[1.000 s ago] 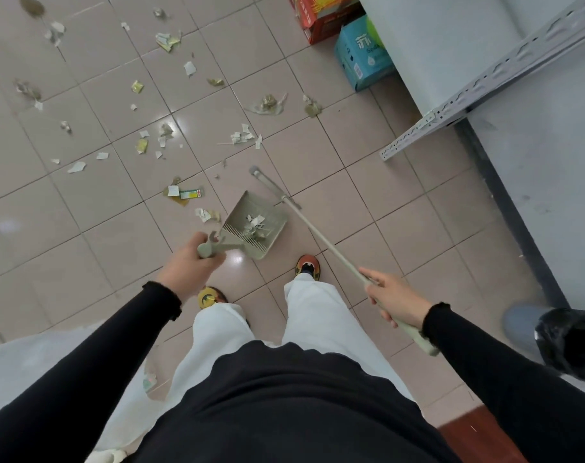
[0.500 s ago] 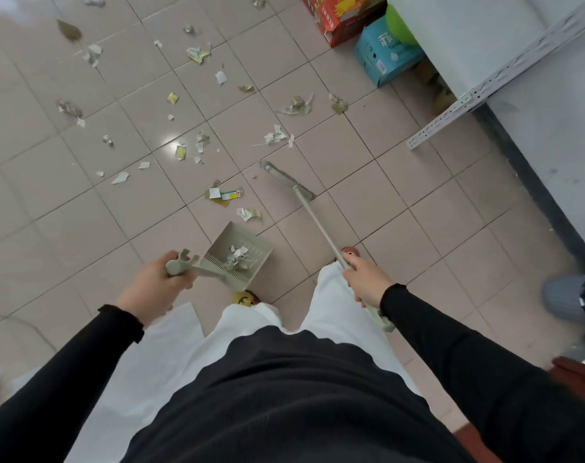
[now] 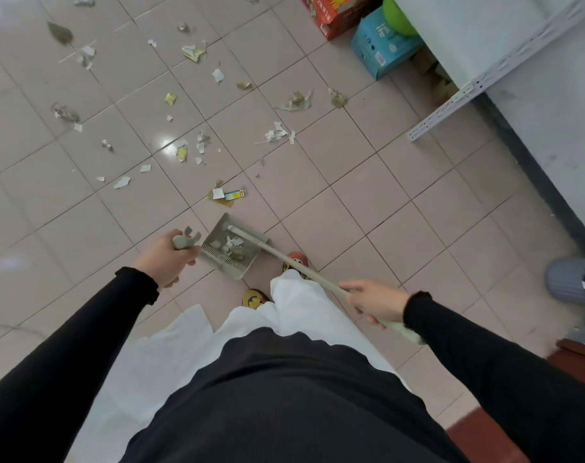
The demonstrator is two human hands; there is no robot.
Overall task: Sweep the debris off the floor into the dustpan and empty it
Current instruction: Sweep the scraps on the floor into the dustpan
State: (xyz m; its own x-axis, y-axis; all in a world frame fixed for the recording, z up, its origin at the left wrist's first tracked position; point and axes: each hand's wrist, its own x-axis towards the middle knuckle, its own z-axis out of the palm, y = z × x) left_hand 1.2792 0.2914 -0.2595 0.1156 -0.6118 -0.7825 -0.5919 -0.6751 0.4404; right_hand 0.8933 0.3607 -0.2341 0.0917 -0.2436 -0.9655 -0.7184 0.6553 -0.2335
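**Left hand.** The fingers (image 3: 184, 259) of the left hand (image 3: 165, 260) are curled round the short handle (image 3: 184, 241) of the dustpan (image 3: 219, 230) and grip it. The pan extends to the right of the fingers, directly adjoining them, and sits low over the floor (image 3: 368, 195) just ahead of the person's shoes (image 3: 298, 260). Whether it touches the tiles cannot be determined. Its comb-toothed edge faces the person. Torn paper scraps (image 3: 232, 243) lie inside it.

**Right hand.** The fingers (image 3: 349, 289) of the right hand (image 3: 374, 300) are closed round the upper part of the broom (image 3: 304, 269) stick, with the index finger extended along it. The stick runs diagonally up and to the left from the fingers, passes over the right shoe and ends over the dustpan interior, touching or just above the scraps.

**Debris.** The remaining debris (image 3: 181, 152) is scattered over the floor beyond the dustpan, well apart from both hands. The nearest cluster, with a small printed label (image 3: 235, 194), lies just past the pan's far rim.

**Surroundings.** A grey bin (image 3: 568, 282) with a black liner stands at the right edge. A red box (image 3: 338, 10) and a blue box (image 3: 381, 45) sit at the top beside a metal shelf rail (image 3: 485, 81).
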